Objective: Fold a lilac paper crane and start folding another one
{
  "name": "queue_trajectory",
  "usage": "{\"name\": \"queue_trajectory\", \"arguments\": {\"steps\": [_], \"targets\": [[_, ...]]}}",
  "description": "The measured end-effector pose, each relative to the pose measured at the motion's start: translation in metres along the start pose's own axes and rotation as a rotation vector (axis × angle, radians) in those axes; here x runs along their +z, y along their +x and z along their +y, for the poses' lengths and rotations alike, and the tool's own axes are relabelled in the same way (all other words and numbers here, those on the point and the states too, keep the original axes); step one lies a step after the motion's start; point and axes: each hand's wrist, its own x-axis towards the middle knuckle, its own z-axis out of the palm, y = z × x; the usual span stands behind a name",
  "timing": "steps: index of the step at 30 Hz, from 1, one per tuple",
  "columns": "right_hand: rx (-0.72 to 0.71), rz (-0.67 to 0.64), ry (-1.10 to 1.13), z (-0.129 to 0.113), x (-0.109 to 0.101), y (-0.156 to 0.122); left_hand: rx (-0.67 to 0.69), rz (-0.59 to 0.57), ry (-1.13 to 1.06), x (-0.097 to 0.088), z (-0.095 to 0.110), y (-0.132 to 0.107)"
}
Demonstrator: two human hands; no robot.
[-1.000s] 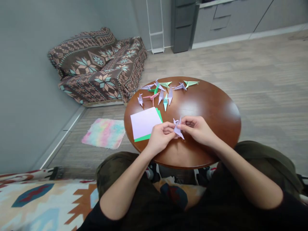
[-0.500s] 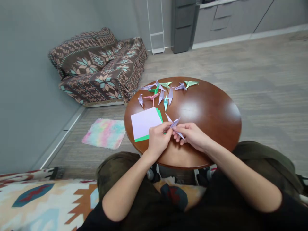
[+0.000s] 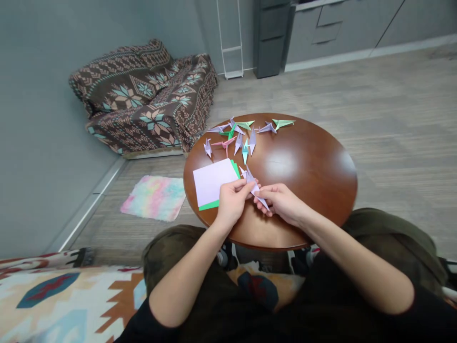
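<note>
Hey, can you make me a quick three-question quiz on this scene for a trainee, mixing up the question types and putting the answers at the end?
1. True or false: the left hand and the right hand are both on the same lilac paper bird.
2. Multiple choice: what colour is the top sheet of the paper stack? A) pink B) lilac C) yellow
3. Fill in the blank: of the person's own two hands, the ____ one is nearer the paper stack.

Key: 1. True. 2. B, lilac. 3. Left.
</note>
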Motion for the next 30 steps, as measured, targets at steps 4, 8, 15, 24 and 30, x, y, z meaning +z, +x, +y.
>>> {"name": "queue_trajectory", "arguments": {"steps": [4,8,15,24,30], "targets": [[-0.06,0.073,0.017,0.005,0.003,0.0,0.013,0.055,0.038,-0.003,0.0,0.001],[-0.19,0.143,0.108,0.009,0.007,0.002,0.045,0.023,0.077,-0.001,-0.006,-0.002],[-0.28,0.162,0.102,0.014,0.008,0.007,0.074,0.022,0.035,0.003,-0.012,-0.004],[-0.273,0.145,-0.085,0.012,0.004,-0.002,0.124,0.036,0.064,-0.005,-0.004,0.003],[-0.351,0.288,-0.207,-0.005,-0.027,0.001,0.036,-0.178,0.136,-0.01,0.008,0.0]]}}
